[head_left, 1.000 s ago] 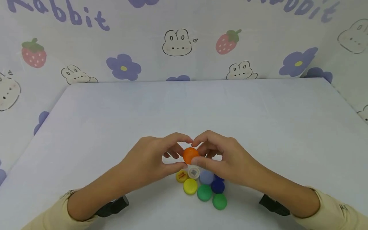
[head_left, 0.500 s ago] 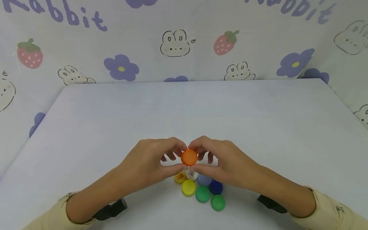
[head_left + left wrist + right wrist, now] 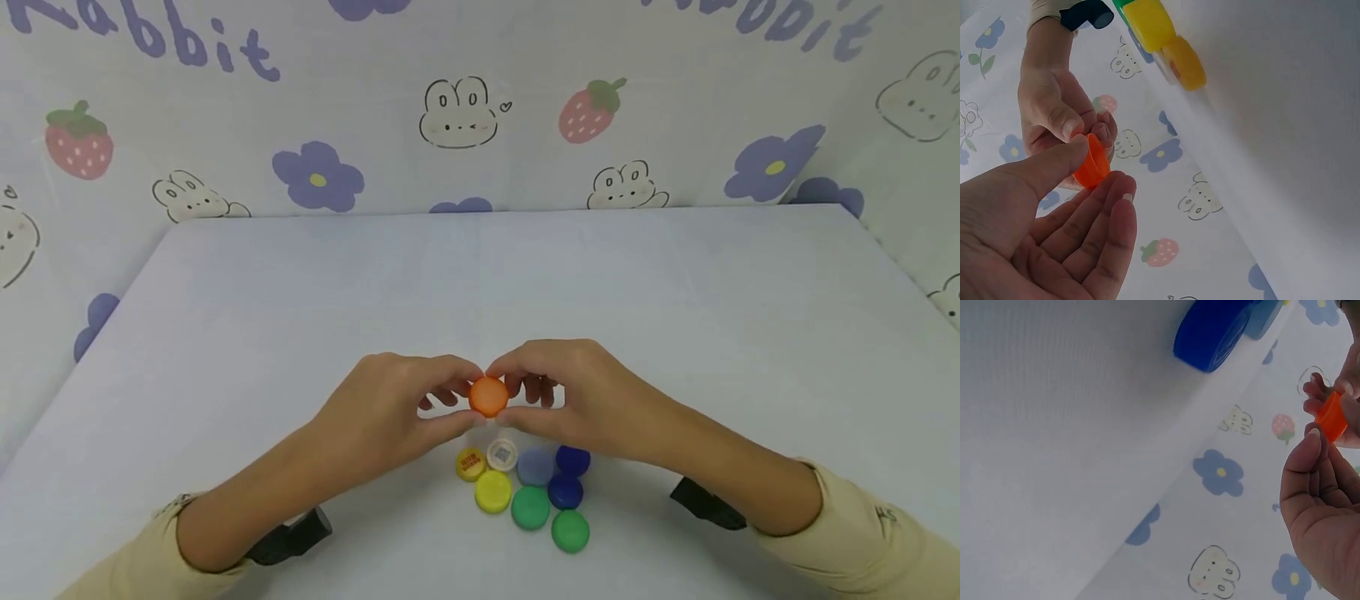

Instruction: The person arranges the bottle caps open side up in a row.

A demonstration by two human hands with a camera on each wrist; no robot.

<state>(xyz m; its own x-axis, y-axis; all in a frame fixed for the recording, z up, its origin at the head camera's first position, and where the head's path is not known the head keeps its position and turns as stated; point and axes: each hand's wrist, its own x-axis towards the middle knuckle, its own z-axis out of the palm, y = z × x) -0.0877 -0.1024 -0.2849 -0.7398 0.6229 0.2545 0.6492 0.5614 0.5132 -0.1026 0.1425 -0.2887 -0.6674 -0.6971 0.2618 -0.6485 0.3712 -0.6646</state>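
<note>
An orange bottle cap (image 3: 488, 397) is held above the table between both hands, its round face toward the head camera. My left hand (image 3: 386, 408) pinches its left side with thumb and forefinger. From the other side, my right hand (image 3: 581, 392) pinches it likewise. The left wrist view shows the cap (image 3: 1099, 164) edge-on with its hollow side partly visible. Just nearer than the hands lie a white cap (image 3: 502, 455), a printed yellow cap (image 3: 471, 464), a plain yellow cap (image 3: 493, 492) and a light blue cap (image 3: 536, 466).
Two dark blue caps (image 3: 566, 492) and two green caps (image 3: 531, 507) lie in the same cluster on the white table (image 3: 480, 292). A patterned cloth (image 3: 525, 167) hangs behind the table. Black wrist straps (image 3: 291, 537) sit under both forearms.
The orange cap has shifted slightly left and up. The right thumb no longer overlaps its face, and both hands now pinch its sides. More of the dark blue caps shows.
</note>
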